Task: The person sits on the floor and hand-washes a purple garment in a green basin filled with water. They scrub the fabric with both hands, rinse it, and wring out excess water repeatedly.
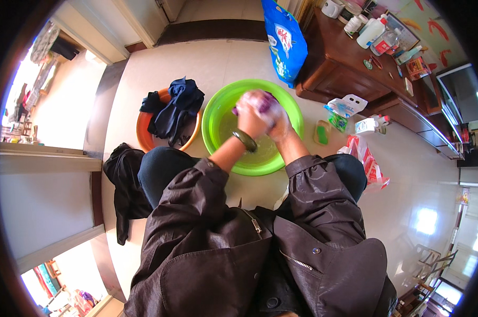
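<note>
Over a bright green plastic basin (213, 138), a purple cloth (267, 104) covered in white suds is bunched between both my hands. My left hand (251, 119), with a dark bangle (245, 141) at its wrist, grips the cloth from the left. From the right side, my right hand (280, 125) closes on the same cloth. Motion blur hides the fingers. Cloudy water (259, 156) lies in the bottom of the basin. To its left stands an orange basin (143, 130) with dark blue clothing (179, 105) heaped in it and over its rim.
Right of the green basin are a soap dish with green soap (322, 134), a white bottle (365, 126) and a red-and-white plastic bag (367, 162). A blue detergent bag (286, 43) stands by a wooden cabinet (334, 67). Black clothing (124, 190) lies on the floor at left.
</note>
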Tool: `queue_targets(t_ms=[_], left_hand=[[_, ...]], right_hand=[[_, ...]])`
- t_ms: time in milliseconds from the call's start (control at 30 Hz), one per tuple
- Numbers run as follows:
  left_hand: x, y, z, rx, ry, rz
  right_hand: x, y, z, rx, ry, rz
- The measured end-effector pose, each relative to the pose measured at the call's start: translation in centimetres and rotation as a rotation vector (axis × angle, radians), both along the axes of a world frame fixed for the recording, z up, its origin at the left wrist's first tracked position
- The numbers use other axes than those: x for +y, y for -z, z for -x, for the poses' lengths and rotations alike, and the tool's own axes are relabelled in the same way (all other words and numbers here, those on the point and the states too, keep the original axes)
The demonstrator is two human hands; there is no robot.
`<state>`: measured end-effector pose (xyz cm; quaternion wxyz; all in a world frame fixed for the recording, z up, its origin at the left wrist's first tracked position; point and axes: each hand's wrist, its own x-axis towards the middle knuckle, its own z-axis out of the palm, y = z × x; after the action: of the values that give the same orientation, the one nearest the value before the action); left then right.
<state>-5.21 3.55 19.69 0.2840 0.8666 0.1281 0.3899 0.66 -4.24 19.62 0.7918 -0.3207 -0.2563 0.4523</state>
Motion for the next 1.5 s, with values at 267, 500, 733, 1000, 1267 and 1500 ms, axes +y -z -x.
queue_targets(t_ms=[267,500,733,1000,1267,1500], left_hand=[[-3.9,-3.1,1.5,-0.028,0.27,0.176],[2.8,0.6,0.0,0.158,0.107,0.462],[-4.6,-3.8,2.1,-0.053,0.279,0.219],[-3.4,-2.4,0.6,-0.117,0.322,0.517],[1.5,-0.1,-0.2,0.073,-0.052,0.625],[-5.7,-5.1,2.3,0.034,0.146,0.15]], right_hand=[[-0.5,4.1,1.0,0.571,0.224,-0.333],[0.1,0.5,0.7,0.613,0.147,0.121],[-2.0,3.7,-1.3,-0.116,0.269,-0.031],[-1.3,2.8,-2.0,0.419,0.147,0.079],[0.2,3.5,-1.0,0.572,0.073,0.287],[-2.8,9.9,-4.3,0.707,0.009,-0.107]])
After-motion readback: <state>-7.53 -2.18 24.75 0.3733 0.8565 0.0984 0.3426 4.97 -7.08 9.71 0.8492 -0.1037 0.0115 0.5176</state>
